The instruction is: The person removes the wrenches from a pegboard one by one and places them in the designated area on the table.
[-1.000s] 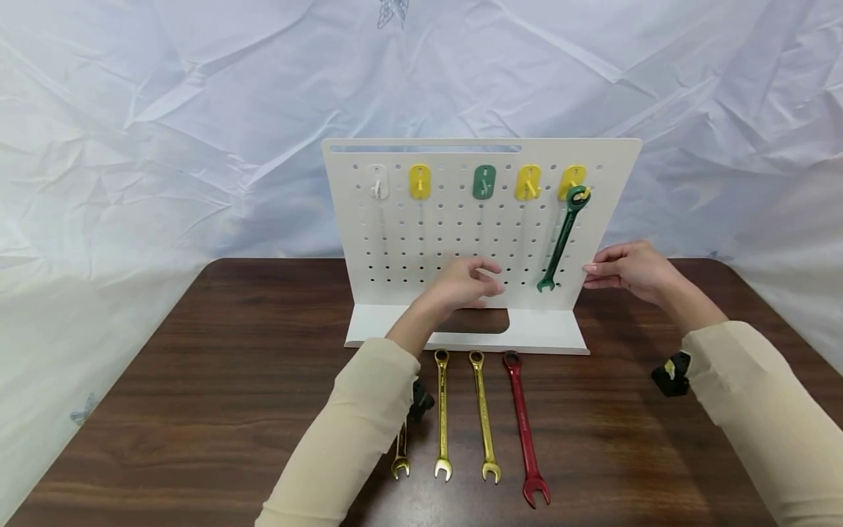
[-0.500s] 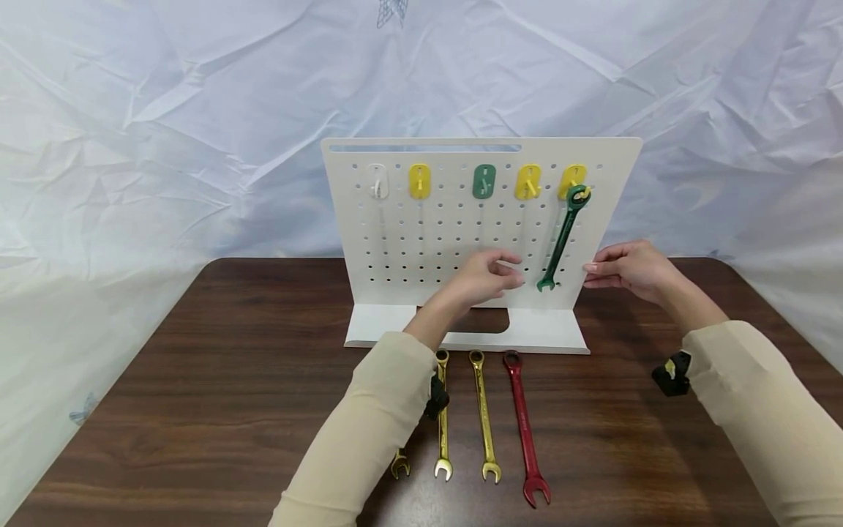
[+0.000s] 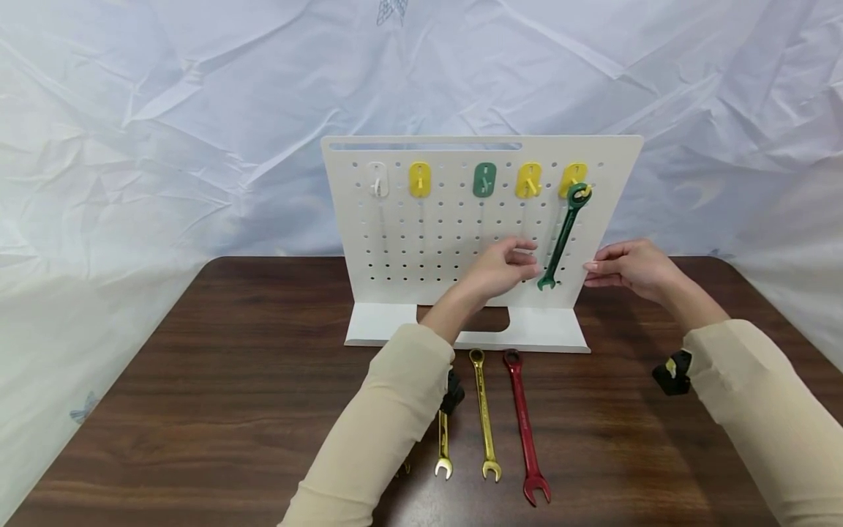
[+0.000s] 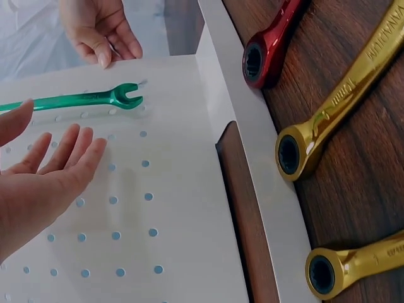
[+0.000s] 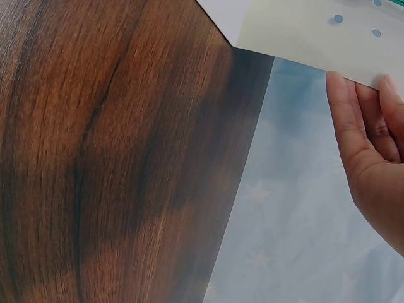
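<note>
A white pegboard stands upright on the table. From its rightmost yellow hook hangs a green combination wrench, tilted so its open end points down and left. My left hand is in front of the board, just left of the wrench's lower end, fingers relaxed and holding nothing. In the left wrist view the left thumb overlaps the green shaft; whether it touches, I cannot tell. At the board's right edge my right hand grips the panel between thumb and fingers, also visible in the right wrist view.
White, yellow, green and another yellow hook line the board's top. A red wrench and gold wrenches lie before the base, some partly under my left sleeve.
My left hand has moved right and slightly up along the board, toward the green wrench. The left sleeve now covers more of the gold wrenches. The right hand keeps its place on the edge.
</note>
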The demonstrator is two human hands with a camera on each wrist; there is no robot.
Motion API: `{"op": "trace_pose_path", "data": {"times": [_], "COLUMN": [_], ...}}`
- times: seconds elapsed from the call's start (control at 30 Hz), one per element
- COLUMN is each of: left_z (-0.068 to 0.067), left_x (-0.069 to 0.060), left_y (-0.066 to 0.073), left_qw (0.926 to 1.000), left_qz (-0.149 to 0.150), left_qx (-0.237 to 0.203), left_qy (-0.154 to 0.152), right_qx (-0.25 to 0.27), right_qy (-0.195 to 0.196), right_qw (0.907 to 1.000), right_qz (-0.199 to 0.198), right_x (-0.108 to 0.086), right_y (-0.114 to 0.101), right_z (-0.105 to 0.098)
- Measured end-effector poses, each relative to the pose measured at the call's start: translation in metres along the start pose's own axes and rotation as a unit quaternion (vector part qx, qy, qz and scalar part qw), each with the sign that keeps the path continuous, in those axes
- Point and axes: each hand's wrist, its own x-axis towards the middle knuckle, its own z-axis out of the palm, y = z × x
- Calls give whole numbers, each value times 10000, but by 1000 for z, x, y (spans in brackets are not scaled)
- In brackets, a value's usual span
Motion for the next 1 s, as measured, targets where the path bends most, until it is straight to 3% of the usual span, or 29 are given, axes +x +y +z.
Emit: {"op": "trace_pose_path", "data": {"times": [0.57,1.0], "left_z": [8,14], "left_x": [8,8], "left_y": [6,8], "left_qw": [9997,9992], "left_qz": [151,287], "left_qx": [-163,-1], "left_qy": [-109,-286], "right_qx": [73,-65], "right_qy": [61,89], "right_qw": [10000,9999], "right_qz": [-17,4], "right_x": [1,0], "right_y": [0,-1], "right_z": [1,1]}}
